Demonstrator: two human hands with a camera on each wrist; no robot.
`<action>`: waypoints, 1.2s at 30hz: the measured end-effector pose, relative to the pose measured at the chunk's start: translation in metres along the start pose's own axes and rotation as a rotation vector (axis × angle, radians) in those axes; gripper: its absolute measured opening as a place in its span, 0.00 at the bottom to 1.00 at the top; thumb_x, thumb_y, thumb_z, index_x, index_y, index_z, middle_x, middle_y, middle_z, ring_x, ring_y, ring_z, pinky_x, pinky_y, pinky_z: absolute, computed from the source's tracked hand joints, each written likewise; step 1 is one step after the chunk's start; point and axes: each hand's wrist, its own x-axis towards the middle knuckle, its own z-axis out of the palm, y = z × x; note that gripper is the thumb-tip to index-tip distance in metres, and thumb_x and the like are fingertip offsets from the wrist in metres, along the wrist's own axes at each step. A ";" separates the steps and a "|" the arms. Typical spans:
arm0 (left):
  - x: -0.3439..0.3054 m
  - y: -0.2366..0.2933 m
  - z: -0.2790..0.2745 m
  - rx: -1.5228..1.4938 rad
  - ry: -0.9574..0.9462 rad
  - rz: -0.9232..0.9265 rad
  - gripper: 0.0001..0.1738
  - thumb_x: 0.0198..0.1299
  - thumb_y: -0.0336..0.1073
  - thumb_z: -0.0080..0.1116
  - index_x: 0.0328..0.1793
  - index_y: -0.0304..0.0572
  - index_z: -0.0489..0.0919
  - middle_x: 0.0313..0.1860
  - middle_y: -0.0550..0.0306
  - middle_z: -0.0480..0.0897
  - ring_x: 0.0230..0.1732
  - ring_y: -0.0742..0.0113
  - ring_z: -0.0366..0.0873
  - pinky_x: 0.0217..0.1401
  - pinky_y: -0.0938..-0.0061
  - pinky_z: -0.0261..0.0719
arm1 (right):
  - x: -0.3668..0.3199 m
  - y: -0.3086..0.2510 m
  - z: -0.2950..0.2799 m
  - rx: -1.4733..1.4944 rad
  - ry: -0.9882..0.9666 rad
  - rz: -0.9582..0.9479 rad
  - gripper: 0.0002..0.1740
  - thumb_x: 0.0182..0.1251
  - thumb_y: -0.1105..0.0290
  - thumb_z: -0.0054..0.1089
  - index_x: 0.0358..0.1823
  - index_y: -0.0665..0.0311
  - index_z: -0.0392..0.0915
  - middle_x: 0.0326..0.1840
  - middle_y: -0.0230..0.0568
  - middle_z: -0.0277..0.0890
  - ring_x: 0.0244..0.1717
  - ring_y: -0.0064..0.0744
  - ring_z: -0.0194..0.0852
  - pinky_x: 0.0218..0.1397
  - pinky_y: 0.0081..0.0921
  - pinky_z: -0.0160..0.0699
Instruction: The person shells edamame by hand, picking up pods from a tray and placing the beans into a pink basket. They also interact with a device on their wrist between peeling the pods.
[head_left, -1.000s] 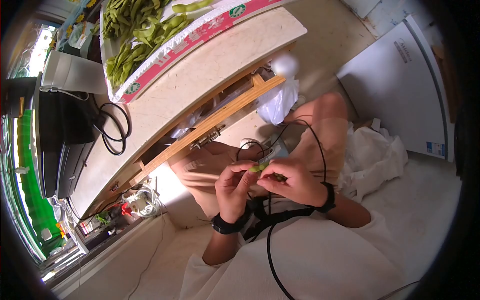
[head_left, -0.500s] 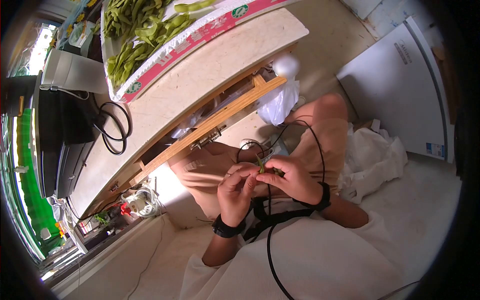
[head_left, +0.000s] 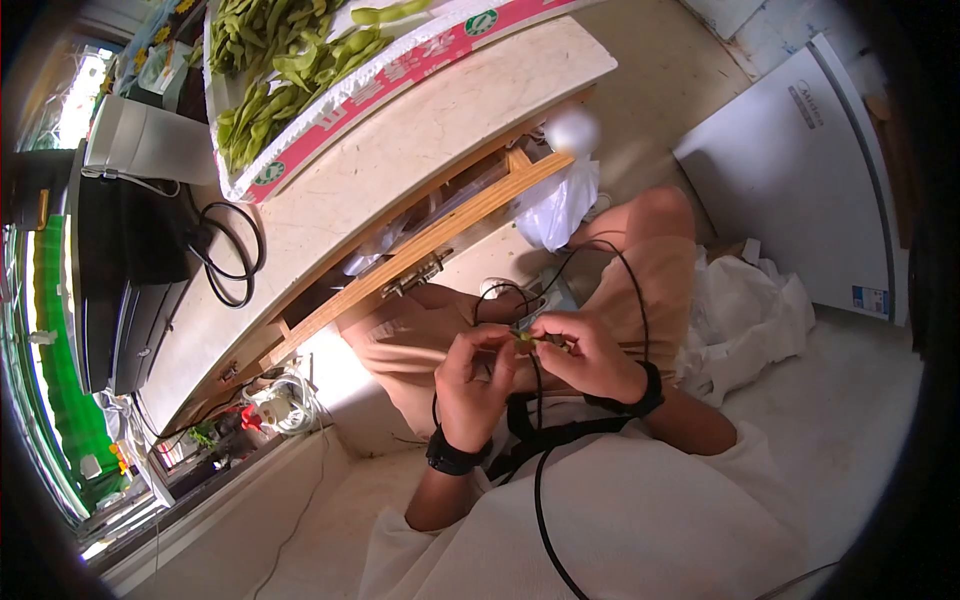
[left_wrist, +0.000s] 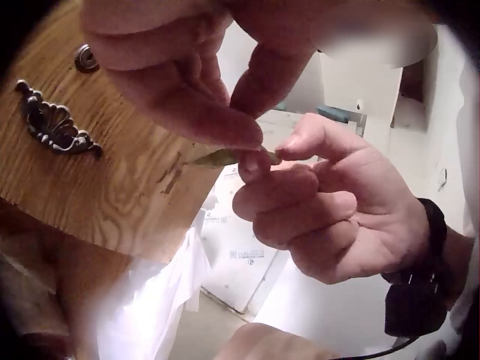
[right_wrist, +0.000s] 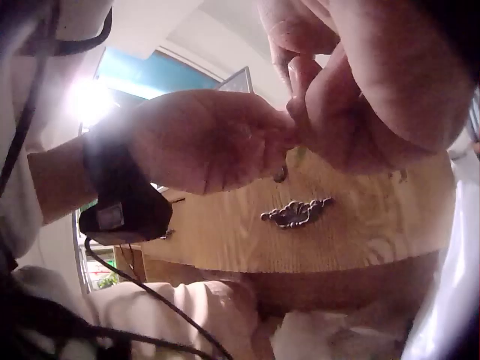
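Observation:
Both hands meet over the person's lap in the head view. Between the fingertips of the left hand (head_left: 474, 388) is a green pod (head_left: 524, 340), pinched by finger and thumb. The right hand (head_left: 592, 355) holds the pod's other end, its fingers curled. In the left wrist view the pod (left_wrist: 217, 157) points out sideways from the pinch, with the left hand (left_wrist: 180, 67) above and the right hand (left_wrist: 330, 202) at the right. The fingertips of the two hands touch or nearly touch in the right wrist view, where the pod is mostly hidden.
A white foam box with a pink band (head_left: 345, 108) holds many green pods (head_left: 262, 118) on the table (head_left: 430, 130). Below it is an open wooden drawer (head_left: 430, 245). Black cables (head_left: 642, 290) hang around the hands; a white fridge (head_left: 785, 170) stands at the right.
The pod has turned between the fingers, from lying across to upright and then low between the fingertips. Both hands have shifted only slightly.

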 end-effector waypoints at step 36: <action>0.000 -0.010 -0.032 -0.722 -0.126 -0.095 0.13 0.68 0.33 0.51 0.56 0.35 0.76 0.45 0.55 0.82 0.35 0.78 0.75 0.36 0.84 0.74 | 0.183 -0.174 -0.075 -0.228 0.187 -0.443 0.08 0.65 0.71 0.58 0.34 0.70 0.77 0.28 0.27 0.74 0.31 0.13 0.65 0.34 0.16 0.67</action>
